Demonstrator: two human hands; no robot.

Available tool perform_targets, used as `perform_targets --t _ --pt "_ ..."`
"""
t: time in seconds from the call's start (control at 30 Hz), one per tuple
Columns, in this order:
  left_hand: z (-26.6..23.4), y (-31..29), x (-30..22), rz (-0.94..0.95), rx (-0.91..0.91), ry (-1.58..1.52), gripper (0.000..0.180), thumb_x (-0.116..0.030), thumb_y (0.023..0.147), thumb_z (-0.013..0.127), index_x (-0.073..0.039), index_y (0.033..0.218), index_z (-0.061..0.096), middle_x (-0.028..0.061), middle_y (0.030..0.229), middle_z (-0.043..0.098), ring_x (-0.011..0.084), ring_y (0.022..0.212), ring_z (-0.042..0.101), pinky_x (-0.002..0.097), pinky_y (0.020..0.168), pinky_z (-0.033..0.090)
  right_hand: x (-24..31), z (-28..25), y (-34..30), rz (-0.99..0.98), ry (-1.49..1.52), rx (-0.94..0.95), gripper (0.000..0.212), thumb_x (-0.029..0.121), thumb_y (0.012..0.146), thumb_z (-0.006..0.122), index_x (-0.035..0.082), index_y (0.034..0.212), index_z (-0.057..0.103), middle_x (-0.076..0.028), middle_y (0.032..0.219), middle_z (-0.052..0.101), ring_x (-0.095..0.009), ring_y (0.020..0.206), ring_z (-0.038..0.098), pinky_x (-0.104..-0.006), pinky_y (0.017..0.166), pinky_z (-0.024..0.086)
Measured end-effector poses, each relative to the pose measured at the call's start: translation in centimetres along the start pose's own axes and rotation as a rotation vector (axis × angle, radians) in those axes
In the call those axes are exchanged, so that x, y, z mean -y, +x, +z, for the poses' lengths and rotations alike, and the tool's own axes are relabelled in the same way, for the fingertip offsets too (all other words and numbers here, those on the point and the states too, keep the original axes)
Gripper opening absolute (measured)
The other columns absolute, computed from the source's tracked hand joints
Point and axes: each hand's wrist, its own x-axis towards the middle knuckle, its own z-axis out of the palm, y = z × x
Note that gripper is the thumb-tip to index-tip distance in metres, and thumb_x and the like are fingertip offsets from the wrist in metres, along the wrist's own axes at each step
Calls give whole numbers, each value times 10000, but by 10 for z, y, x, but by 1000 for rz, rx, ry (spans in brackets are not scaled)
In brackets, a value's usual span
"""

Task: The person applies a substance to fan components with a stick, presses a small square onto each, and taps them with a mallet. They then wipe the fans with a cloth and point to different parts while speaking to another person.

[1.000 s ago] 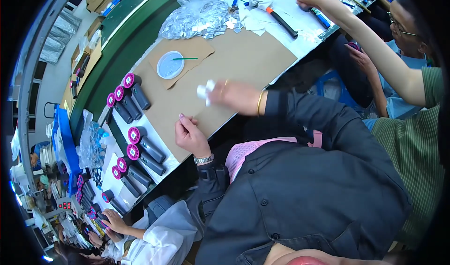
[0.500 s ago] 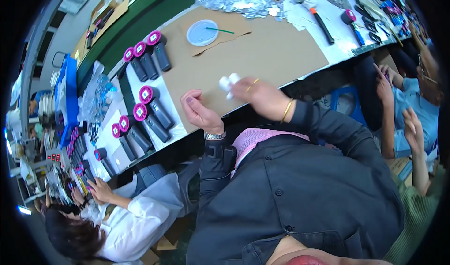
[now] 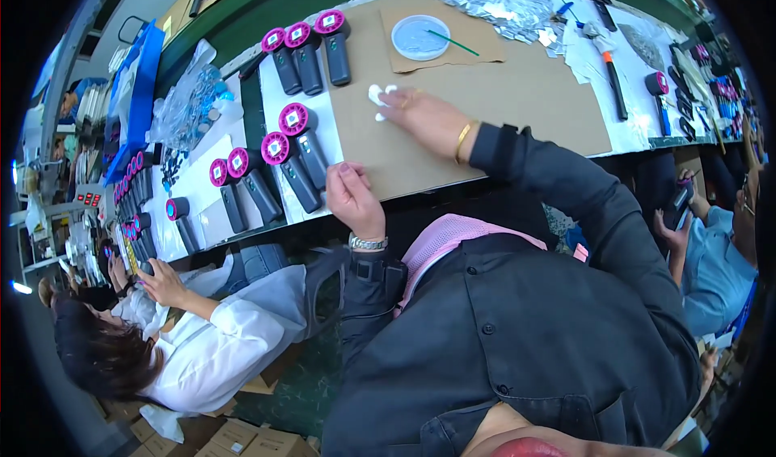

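Note:
My right hand (image 3: 424, 119) reaches over the brown cardboard sheet (image 3: 517, 109), fingers stretched out and apart. White covers (image 3: 377, 95), which look like finger cots, sit on its fingertips. I see nothing held in it. My left hand (image 3: 356, 204) is at the cardboard's near left edge, with fingers curled in and thumb against them. Whatever it may hold is hidden. Close to its left lie two handheld fans with pink round heads and dark handles, one fan (image 3: 312, 156) nearest. Beyond my right hand, a round shallow dish (image 3: 419, 38) has a thin green stick (image 3: 453, 41) across its rim.
More pink-headed fans (image 3: 302, 62) lie in groups on the left. A heap of silvery pieces (image 3: 493, 0) is at the back. An orange-and-black tool (image 3: 614, 85) lies on the right. A person in white (image 3: 234, 336) works at the left; another in blue (image 3: 715, 271) sits at the right.
The view has shifted, so the table things appear farther right. My right hand has moved left and away from the front edge over the cardboard. My left hand is closer to the fans.

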Motion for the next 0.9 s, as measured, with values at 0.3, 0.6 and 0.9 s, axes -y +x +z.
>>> perform_targets --t 0.3,0.6,0.9 --pt "-6 -11 24 106 49 71 341 -102 1102 430 -15 778 490 70 688 529 170 582 501 327 534 367 32 -6 21 -149 90 196 379 143 990 574 79 1351 668 -131 1269 692 -316 1199 649 -403 985 556" --pt "2 -15 24 107 -136 -309 282 -208 1156 380 -52 924 417 58 721 464 96 552 375 243 496 321 48 -12 2 -230 133 276 383 153 985 556 108 1349 664 -100 1407 664 -269 1311 621 -392 1032 548" --pt "1 -15 25 44 -133 -359 216 -193 1151 378 -55 988 415 57 782 466 96 592 387 244 516 341 48 14 28 -133 -4 253 421 169 1005 507 152 1398 657 -123 1538 576 -277 1403 566 -388 1101 507"
